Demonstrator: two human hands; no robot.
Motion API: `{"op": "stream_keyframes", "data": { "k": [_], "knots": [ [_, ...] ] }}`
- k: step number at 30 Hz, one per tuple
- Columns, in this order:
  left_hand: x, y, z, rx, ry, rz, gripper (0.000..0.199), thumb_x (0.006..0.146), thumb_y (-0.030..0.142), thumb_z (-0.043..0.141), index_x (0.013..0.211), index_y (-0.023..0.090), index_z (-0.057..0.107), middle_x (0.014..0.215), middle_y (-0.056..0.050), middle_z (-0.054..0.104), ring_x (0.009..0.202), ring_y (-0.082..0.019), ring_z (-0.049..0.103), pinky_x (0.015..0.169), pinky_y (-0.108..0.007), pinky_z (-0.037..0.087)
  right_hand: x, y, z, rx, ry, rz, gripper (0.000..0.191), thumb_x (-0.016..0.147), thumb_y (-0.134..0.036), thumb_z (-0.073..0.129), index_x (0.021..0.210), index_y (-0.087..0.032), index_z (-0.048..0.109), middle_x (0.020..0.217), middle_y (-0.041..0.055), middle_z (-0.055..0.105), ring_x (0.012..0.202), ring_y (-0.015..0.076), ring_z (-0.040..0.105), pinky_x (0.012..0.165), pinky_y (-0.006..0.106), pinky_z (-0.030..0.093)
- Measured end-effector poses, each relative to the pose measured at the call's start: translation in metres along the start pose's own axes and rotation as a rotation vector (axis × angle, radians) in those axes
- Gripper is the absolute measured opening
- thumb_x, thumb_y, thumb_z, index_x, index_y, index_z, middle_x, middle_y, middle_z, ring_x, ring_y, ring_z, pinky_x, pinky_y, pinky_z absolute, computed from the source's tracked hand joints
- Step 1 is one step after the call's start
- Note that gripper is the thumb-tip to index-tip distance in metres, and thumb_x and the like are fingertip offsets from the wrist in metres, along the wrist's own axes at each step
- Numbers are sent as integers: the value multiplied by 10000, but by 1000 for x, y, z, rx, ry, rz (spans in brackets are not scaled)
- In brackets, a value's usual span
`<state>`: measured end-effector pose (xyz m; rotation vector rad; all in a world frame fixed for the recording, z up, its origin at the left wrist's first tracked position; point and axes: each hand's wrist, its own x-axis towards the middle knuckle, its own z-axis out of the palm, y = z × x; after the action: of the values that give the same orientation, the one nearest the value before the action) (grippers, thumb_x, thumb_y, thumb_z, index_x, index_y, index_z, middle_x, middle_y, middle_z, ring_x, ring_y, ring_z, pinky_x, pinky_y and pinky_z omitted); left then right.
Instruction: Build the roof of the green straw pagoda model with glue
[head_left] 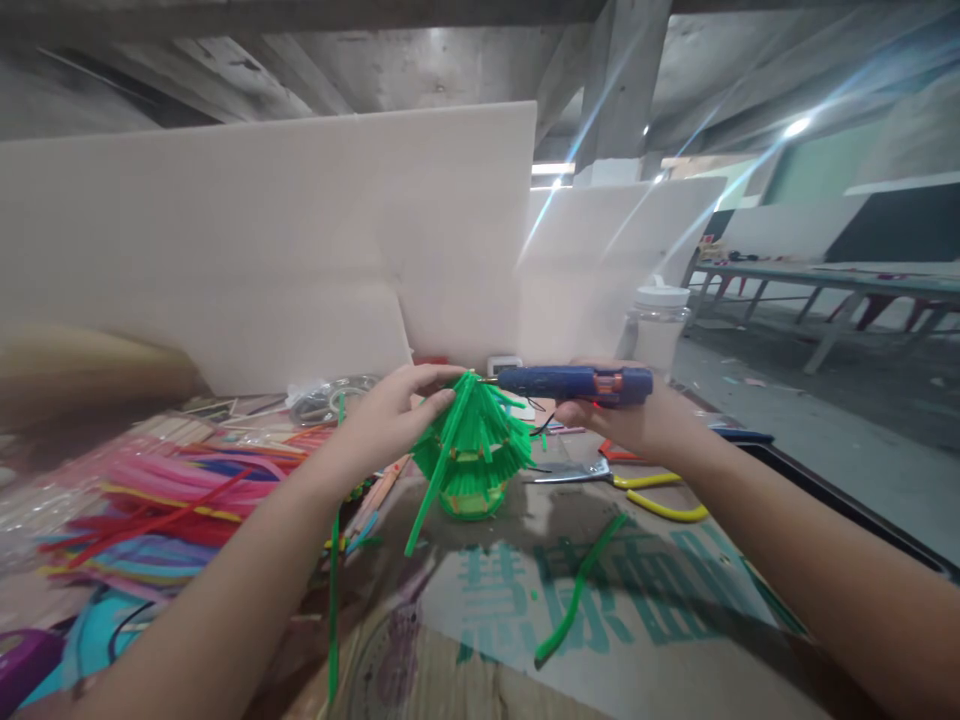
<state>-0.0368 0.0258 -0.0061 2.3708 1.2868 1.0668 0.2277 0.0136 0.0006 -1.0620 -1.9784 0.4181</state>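
A small tiered tree of green pipe cleaners (480, 440) stands upright on the table in the middle. My left hand (409, 410) is closed at its top, thumb and forefinger gripping the tip. One longer green strip (431, 490) slants down from the tip past the lower tier. In my right hand (637, 415) is a blue hot glue gun (555, 382), held level with its nozzle at the treetop. The fingers round its handle are partly hidden. A loose, bent green pipe cleaner (581, 595) lies in front of the tree.
Scissors with yellow handles (660, 490) lie right of the tree. Colourful pipe cleaners (172, 500) are heaped at the left. A clear bottle with a white lid (660, 325) stands behind my right hand. White boards (262, 230) rise at the back. A blurred brown shape (82, 390) shows far left.
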Motion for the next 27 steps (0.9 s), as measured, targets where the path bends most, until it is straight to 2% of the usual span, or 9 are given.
{"op": "stream_keyframes", "data": {
  "k": [6,13,20,27],
  "knots": [
    [0,1,-1,20,-2,18,360,912,378,504,1193,227,671,1173,-39,706,1092,-231,622,964,-365,477,1,-2,2,-36,40,-24,451,696,-647,681,678,-200,624,592,23,595,576,168,542,491,260,409],
    [0,0,-1,15,-7,20,370,920,399,500,1206,229,664,1201,-42,698,1106,-236,621,973,-373,474,1,6,3,18,-67,3,380,718,-551,711,779,-179,663,675,37,674,639,178,611,556,264,471],
    [0,0,0,15,2,27,364,917,383,501,1201,229,670,1171,-40,707,1080,-232,626,970,-376,475,2,4,6,-27,0,-4,437,703,-617,687,711,-185,622,583,3,584,546,131,500,484,239,396],
    [-1,0,-1,19,-1,40,362,919,385,503,1203,236,671,1174,-41,706,1087,-234,625,969,-377,477,3,7,7,-19,11,-5,396,702,-589,677,701,-198,616,583,7,594,558,147,520,497,247,409]
  ]
}}
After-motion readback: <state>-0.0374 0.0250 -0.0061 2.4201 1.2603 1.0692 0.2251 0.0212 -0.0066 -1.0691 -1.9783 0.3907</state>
